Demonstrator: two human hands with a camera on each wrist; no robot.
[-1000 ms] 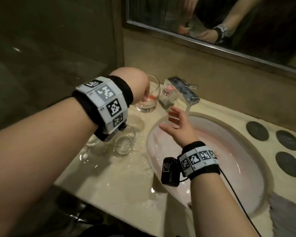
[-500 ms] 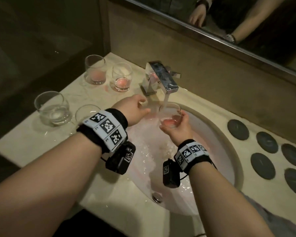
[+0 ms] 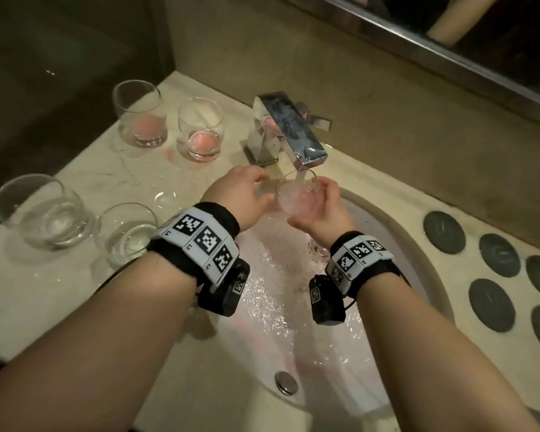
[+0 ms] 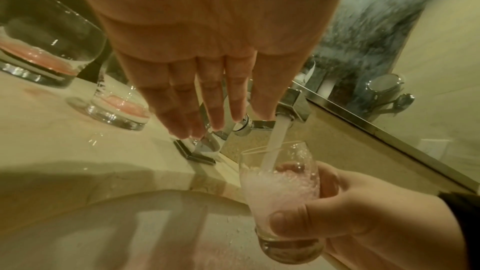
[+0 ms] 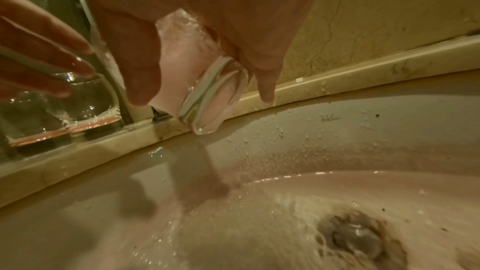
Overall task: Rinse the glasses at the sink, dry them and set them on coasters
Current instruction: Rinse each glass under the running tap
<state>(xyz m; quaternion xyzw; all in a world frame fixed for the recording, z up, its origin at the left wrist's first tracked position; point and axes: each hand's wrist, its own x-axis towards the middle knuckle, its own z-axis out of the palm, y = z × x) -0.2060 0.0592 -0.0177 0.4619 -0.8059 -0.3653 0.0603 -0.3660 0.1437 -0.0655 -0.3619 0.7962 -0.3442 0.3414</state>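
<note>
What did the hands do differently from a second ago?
The left hand left the back glasses and came over the sink, open. The right hand, empty before, now holds a glass under the running tap, and it has filled with foamy water. The four glasses on the counter and the dark coasters stayed put.
</note>
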